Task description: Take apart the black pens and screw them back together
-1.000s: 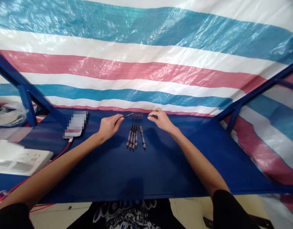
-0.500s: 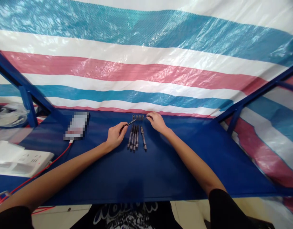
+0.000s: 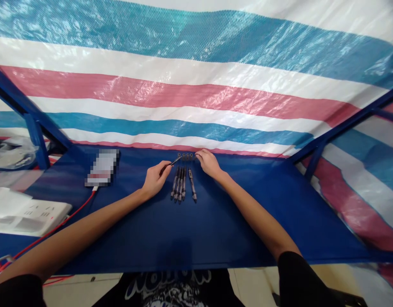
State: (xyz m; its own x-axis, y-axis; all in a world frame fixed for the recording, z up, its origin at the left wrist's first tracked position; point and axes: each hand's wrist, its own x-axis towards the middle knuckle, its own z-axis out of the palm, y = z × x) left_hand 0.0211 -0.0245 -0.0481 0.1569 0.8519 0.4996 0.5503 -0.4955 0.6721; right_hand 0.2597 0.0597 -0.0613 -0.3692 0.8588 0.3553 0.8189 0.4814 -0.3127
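Observation:
My left hand [image 3: 155, 179] is closed on a dark pen [image 3: 174, 161], whose tip points up and right toward a row of small grey cylindrical pieces [image 3: 188, 157]. Just right of that row is my right hand [image 3: 208, 163], its fingertips pinched together near the last piece; what they hold, if anything, is too small to name. Below the row lie several dark pens [image 3: 179, 184] side by side, pointing toward me. One more pen [image 3: 192, 184] lies a little apart on their right.
The blue table [image 3: 145, 234] carries a blurred-out phone [image 3: 103, 167] on a red cable [image 3: 79, 209] at the left. Beyond it are a white power strip [image 3: 49, 213] and plastic bags [image 3: 14, 153]. A striped tarp [image 3: 196, 94] hangs behind, between blue frame bars.
My left hand has shifted slightly up and right with its pen. My right hand has moved slightly left, nearer the grey pieces.

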